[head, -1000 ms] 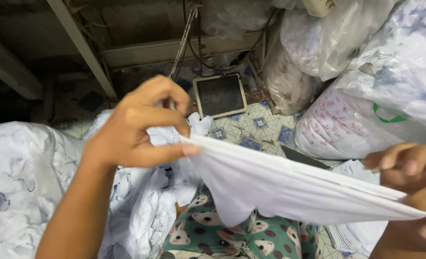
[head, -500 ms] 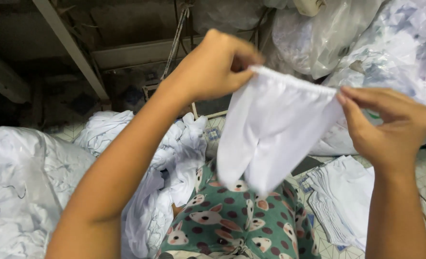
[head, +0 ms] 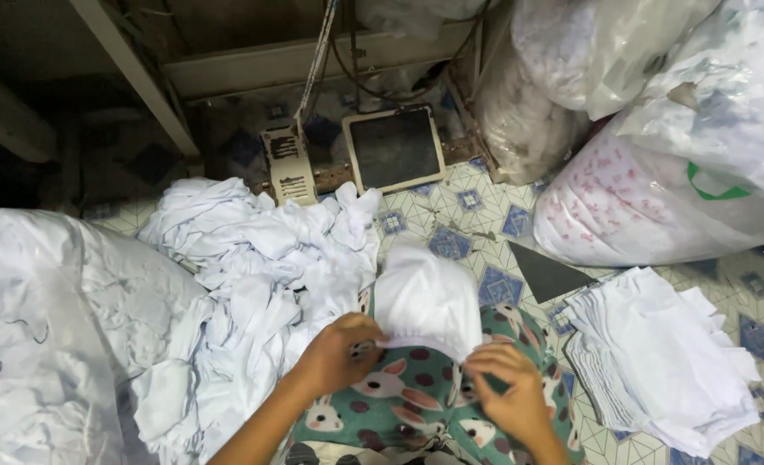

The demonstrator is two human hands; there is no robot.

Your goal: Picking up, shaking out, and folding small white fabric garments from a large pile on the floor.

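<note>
Both hands pinch the gathered hem of a white cloth piece (head: 425,301) spread on the person's patterned lap (head: 399,405); left hand (head: 339,353), right hand (head: 509,392). A loose white heap (head: 261,258) lies left; a neat stack (head: 657,362) right.

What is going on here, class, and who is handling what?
A seated person lays a small white garment flat on their lap, over green patterned fabric. The left hand and right hand both pinch its near edge. A loose heap of white garments lies on the left; a neat stack sits on the tiled floor at right.
</note>
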